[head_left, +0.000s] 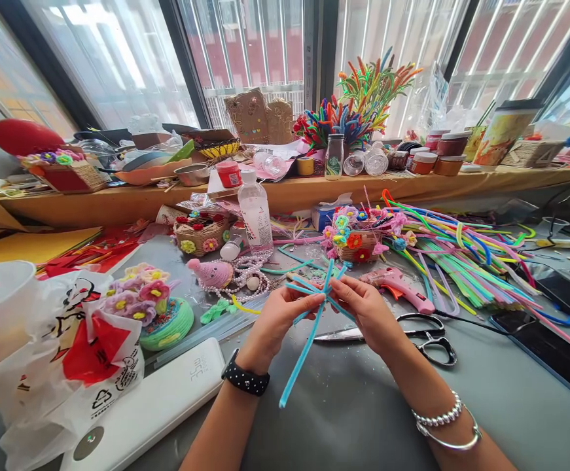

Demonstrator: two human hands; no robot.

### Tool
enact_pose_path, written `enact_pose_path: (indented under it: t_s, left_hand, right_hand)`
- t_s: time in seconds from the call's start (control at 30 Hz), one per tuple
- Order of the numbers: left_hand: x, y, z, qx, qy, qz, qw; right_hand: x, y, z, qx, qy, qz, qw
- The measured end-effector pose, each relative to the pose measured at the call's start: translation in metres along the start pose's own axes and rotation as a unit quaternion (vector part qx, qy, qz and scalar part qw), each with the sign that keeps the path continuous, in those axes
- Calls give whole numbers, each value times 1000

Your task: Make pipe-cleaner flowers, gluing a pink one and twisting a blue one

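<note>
"From your remote seat, where is our thing?"

"Above the table (pixel 307 425) I watch the left hand (pixel 275 322) at 9 o'clock and the right hand (pixel 369 314) at 3; both are pinching the blue stems (pixel 326 291) between them, a little toward 5 from my view's centre."

"Which step?"

"I judge: joining them where they cross. The next move calls for one hand steady, the other turning gently."

"And direction?"

"The longest stem (pixel 301 360) points to 7; its long axis runs about 1 to 7."
</note>
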State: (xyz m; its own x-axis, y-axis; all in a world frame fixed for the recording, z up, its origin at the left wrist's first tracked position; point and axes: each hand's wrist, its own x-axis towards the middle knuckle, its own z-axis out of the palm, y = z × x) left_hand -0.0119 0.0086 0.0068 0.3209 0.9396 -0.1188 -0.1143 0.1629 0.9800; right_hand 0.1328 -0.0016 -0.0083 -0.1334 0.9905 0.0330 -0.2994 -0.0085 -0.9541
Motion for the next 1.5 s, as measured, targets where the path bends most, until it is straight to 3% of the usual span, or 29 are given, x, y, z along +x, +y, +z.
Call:
enact_pose_path:
  t_s: [0.2,0.37,0.67,0.97,1.17,1.27,1.33,1.4,1.5]
  left_hand:
    - [-2,0,1,2,-10,-9,1000]
    - [-1,-2,0,-29,20,-7,999]
    - [0,-1,3,-53,66,39,996]
    - [1,1,-3,-97,144,48,984]
    - [2,-1,-1,-43,186,77,979]
    - [2,2,-4,-24,174,73,982]
    - [0,6,-6,-16,149,52,987]
    - [-2,9,-8,4,116,24,993]
    - [-4,10,-8,42,59,-2,997]
  right_hand:
    - [0,0,1,-10,21,-21,999]
    - [-1,1,2,-10,34,-17,999]
    - [-2,3,4,129,72,103,984]
    - [-1,1,6,-90,44,-32,995]
    - [-4,2,7,-73,-15,41,996]
    - [-4,0,5,-61,-60,74,994]
    - [-3,-3,1,-82,-69,60,992]
    - [-2,-7,-2,-131,-33,16,991]
    - [0,-10,-6,-200,71,-69,975]
